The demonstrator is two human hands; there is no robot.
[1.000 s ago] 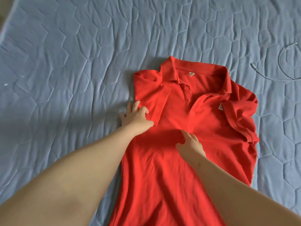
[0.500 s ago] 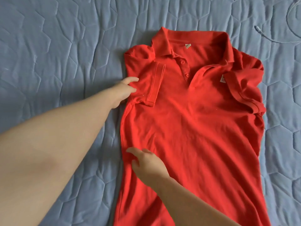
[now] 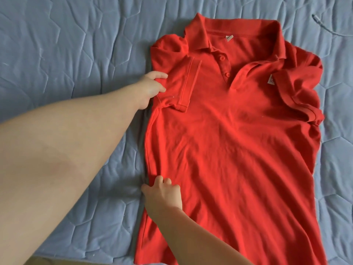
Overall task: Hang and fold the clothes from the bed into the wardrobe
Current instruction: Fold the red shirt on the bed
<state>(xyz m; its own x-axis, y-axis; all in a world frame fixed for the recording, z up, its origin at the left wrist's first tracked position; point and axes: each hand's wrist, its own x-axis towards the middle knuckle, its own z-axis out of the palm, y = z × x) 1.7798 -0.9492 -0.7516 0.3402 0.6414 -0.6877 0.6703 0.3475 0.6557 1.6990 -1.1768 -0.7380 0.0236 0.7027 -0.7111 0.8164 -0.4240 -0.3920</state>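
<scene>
We see the red knit polo shirt [image 3: 229, 150] flat on the quilted blue bedspread [image 3: 66, 44]. The left hand [image 3: 152, 87] pinches its folded sleeve and the right hand [image 3: 162, 196] grips its side edge with curled fingers. The writing on the white label [image 3: 270, 81] is unreadable.

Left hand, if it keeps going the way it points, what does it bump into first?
The left hand points right and pinches the red polo shirt at its folded-in sleeve. Going straight on, it would cross that sleeve first, then its ribbed cuff, and probably the buttons after.

One red polo shirt [image 3: 229, 150], two hands [image 3: 150, 87] [image 3: 164, 196], one cable [image 3: 316, 17].
</scene>
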